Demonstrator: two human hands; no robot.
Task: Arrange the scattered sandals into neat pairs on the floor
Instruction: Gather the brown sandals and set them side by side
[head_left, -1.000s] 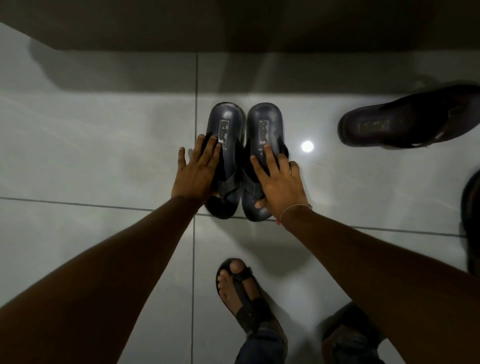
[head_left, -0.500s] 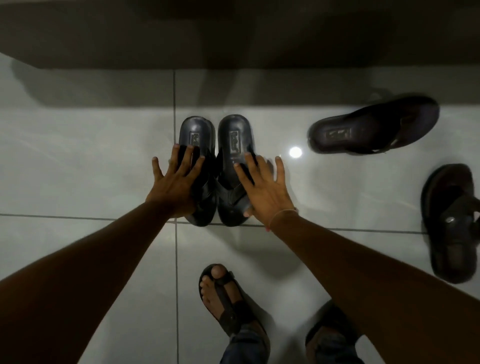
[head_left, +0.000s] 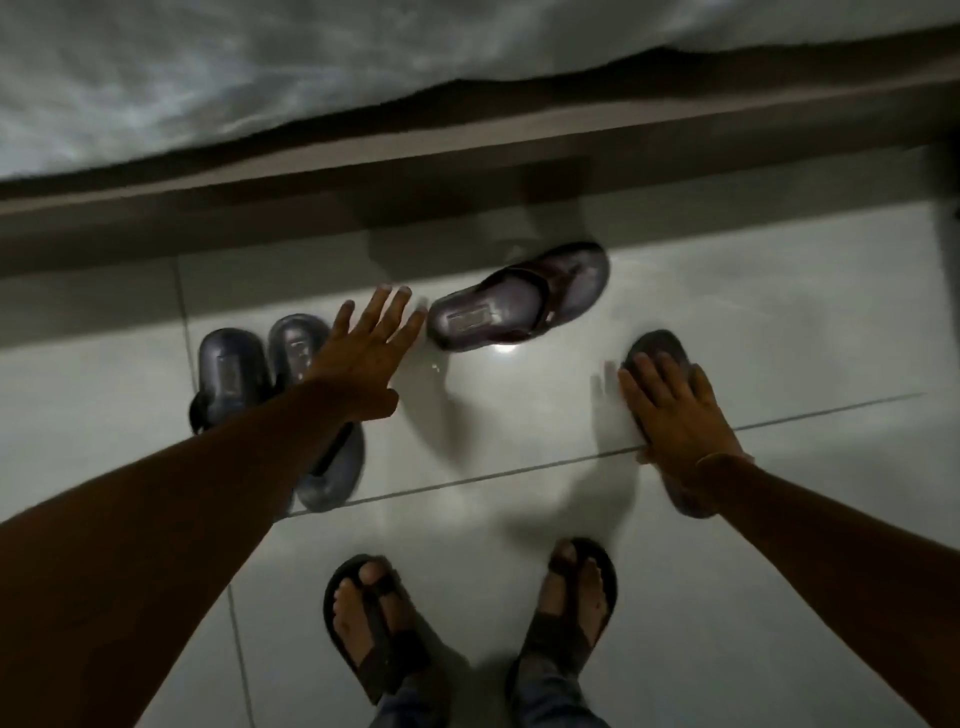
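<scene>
My left hand (head_left: 363, 358) reaches out flat with fingers (head_left: 387, 312) spread and empty, tips just short of a brown sandal (head_left: 514, 306) lying slantwise near the bed base (head_left: 311, 171). My right hand (head_left: 675, 410) rests palm-down on a second brown sandal (head_left: 660, 345); whether those fingers grip it I cannot tell. The 2 grey sandals (head_left: 234, 369) sit side by side on the floor (head_left: 519, 410) under my left forearm.

Dim rm: glossy pale tile floor (head_left: 727, 322) w/ dark grout, lamp glare (head_left: 501, 349), dark baseboard (head_left: 311, 208).
</scene>
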